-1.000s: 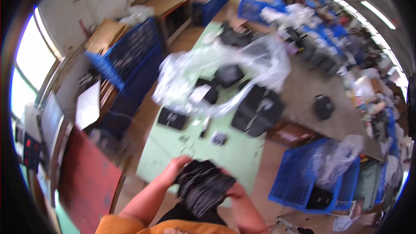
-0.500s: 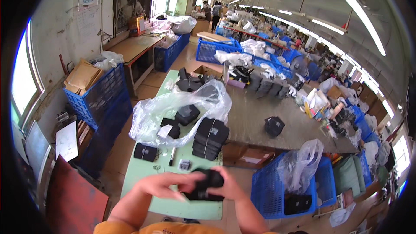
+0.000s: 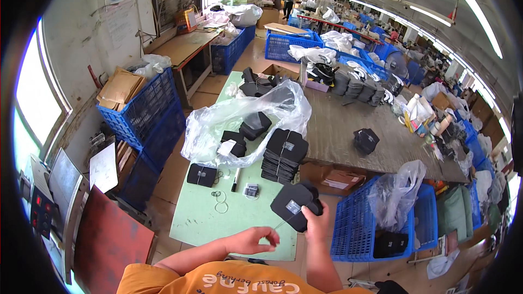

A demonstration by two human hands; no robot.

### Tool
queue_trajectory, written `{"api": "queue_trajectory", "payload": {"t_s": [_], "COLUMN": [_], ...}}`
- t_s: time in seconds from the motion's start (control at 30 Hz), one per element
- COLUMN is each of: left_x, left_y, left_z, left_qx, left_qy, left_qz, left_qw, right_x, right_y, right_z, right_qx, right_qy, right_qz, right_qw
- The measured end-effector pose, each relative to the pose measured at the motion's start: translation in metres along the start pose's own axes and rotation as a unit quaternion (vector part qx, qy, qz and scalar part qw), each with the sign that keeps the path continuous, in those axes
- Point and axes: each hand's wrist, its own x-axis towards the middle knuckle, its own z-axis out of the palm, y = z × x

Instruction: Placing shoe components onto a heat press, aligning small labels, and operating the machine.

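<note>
My right hand (image 3: 316,220) grips a stack of black, shaped fabric pieces (image 3: 297,202), with the thumb on top. A small pale label lies on the stack's upper face. Just left of it, my left hand (image 3: 260,240) has its fingers curled; a thin pale band (image 3: 281,223), seemingly a rubber band, runs from the stack's edge to them. Loose rubber bands (image 3: 220,201) lie on the light green table (image 3: 193,220), near a marker (image 3: 236,179) and a small pack of labels (image 3: 251,190). A tall banded stack of black pieces (image 3: 284,155) stands beyond my hands.
A clear plastic bag (image 3: 210,130) spreads around more black bundles. A small black stack (image 3: 201,175) sits at the table's left. On the adjoining grey-brown table (image 3: 338,130) lies another bundle (image 3: 365,140). Blue crates (image 3: 348,228) stand on the right, a red-brown panel (image 3: 111,228) at lower left.
The black stack has moved up and right in my right hand, its labelled face now showing. My left hand has come away from it, with the thin band stretched between. The view has shifted.
</note>
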Motion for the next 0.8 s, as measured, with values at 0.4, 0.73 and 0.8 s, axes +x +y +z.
{"api": "queue_trajectory", "payload": {"t_s": [0.4, 0.73, 0.8], "left_x": [-0.036, -0.010, 0.010], "left_y": [-0.049, -0.057, -0.056], "left_z": [-0.041, -0.207, -0.240], "left_qx": [0.105, 0.272, 0.315], "left_qy": [0.403, 0.517, 0.500], "left_qz": [-0.064, -0.130, -0.105], "left_qw": [0.907, 0.801, 0.799], "right_x": [0.049, 0.057, 0.036], "right_y": [0.106, 0.130, 0.106], "right_z": [-0.009, 0.010, 0.021], "right_qx": [0.081, -0.336, -0.388], "right_qy": [-0.094, 0.034, -0.004], "right_qz": [0.300, -0.068, -0.176], "right_qw": [0.946, 0.939, 0.905]}}
